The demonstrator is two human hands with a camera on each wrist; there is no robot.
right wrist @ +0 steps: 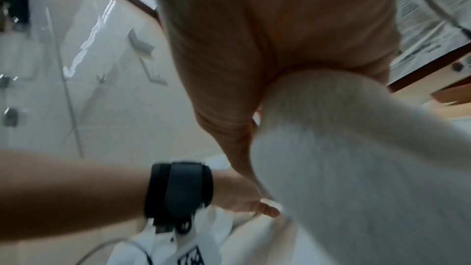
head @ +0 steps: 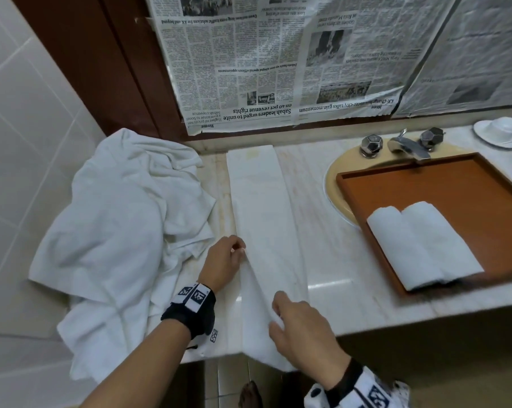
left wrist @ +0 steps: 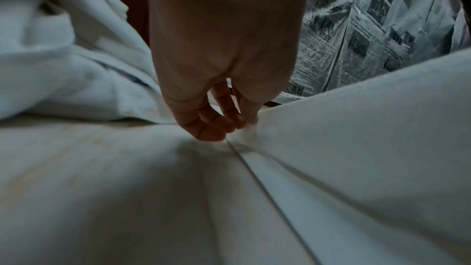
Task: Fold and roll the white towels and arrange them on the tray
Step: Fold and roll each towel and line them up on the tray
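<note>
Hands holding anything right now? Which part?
Both grip the long folded towel: left hand pinches its left edge partway along, right hand grips the near end at the counter edge.

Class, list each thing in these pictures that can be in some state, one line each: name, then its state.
long towel: folded into a strip, flat on the counter, near end over the edge.
left hand: pinches the strip's left edge.
right hand: grips the strip's near end.
towel pile: crumpled, unfolded.
rolled towels: two, side by side in the tray.
tray: over the sink, partly filled.
tap: no water seen running.
</note>
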